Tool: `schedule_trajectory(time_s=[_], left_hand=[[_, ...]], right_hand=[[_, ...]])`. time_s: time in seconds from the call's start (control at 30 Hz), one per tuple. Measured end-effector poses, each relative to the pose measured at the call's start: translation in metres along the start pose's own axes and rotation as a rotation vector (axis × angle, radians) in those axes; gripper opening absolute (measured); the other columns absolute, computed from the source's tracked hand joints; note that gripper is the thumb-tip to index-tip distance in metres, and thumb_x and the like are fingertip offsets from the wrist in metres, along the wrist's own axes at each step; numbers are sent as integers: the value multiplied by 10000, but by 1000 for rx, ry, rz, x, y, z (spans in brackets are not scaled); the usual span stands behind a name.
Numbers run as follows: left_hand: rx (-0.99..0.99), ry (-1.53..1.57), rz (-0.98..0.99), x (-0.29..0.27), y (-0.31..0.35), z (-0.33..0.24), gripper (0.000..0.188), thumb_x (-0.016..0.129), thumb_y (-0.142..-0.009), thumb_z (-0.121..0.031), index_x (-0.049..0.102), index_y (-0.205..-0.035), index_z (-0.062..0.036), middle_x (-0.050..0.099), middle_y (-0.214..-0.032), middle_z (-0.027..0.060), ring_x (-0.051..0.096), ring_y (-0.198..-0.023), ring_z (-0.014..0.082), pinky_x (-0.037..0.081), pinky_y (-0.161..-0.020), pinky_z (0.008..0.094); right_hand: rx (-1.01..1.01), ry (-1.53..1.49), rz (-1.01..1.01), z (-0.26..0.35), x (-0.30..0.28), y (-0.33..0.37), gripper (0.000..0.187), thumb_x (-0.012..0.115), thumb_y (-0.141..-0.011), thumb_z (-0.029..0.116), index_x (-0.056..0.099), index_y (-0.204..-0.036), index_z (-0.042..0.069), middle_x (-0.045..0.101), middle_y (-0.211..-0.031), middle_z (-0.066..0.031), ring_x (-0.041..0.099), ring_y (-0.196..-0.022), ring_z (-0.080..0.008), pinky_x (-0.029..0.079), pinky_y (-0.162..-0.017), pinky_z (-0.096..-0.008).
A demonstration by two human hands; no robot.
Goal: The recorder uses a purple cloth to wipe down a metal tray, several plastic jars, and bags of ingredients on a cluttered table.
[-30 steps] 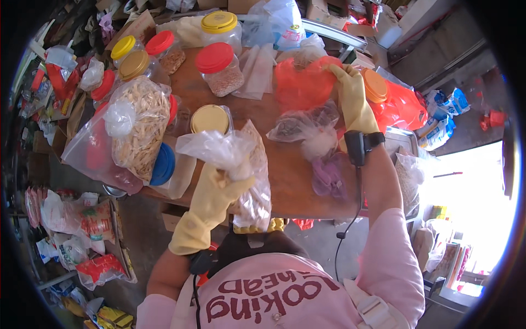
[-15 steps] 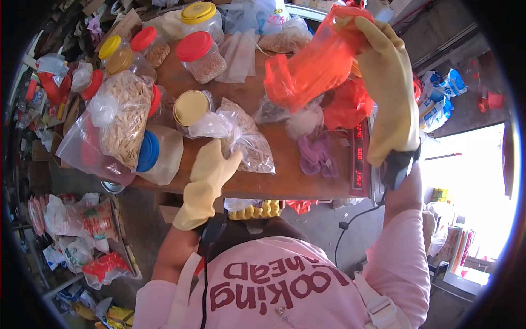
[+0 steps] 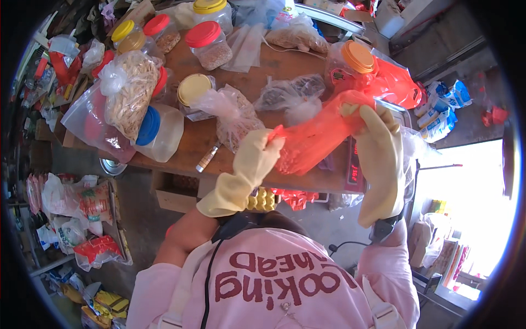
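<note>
A thin red plastic bag is stretched between my two hands above the near part of the table. My left hand, in a cream rubber glove, is closed on one end of it. The other end is gripped by my gloved right hand, over the scale. Beside my left hand lies a knotted clear bag of dry pale pieces. A slim object with a metal end rests at the table's near edge. The red bag partly hides the scale's lit display.
Jars with red lids and yellow lids stand at the back left. A large bag of pale strips leans by a blue-lidded jar. Further right sit an orange-lidded jar and more red bags. A cardboard box is under the table.
My right hand has brought the red bag down and nearer. The left hand has moved right from the knotted bag and taken hold of the red bag's other end.
</note>
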State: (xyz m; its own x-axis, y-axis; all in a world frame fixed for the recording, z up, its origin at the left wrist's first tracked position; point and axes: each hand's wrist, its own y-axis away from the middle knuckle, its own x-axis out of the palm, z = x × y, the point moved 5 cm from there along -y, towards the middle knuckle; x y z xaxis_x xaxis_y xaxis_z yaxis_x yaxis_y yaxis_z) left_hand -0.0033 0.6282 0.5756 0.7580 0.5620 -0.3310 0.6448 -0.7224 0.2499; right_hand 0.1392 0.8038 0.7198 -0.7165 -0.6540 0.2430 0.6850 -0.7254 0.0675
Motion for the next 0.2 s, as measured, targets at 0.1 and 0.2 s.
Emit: schedule_trajectory(time_s=[0.1, 0.2], left_hand=[[127, 252, -67, -20, 17, 4, 255, 716, -1007, -196, 758, -1126, 26, 738, -878, 36, 677, -708, 107, 524, -649, 268], [136, 239, -130, -26, 21, 7, 250, 700, -1007, -136, 741, -1203, 12, 746, -922, 39, 701, -755, 103, 533, -678, 236]], right_hand=[[46, 20, -175, -44, -58, 2, 127, 680, -1017, 82, 696, -1093, -18, 772, -1077, -132, 735, -1001, -202, 573, -946, -350], [141, -65, -141, -102, -109, 1, 134, 667, -1021, 75, 699, -1116, -13, 767, -1118, -150, 738, -1037, -227, 555, -989, -343]])
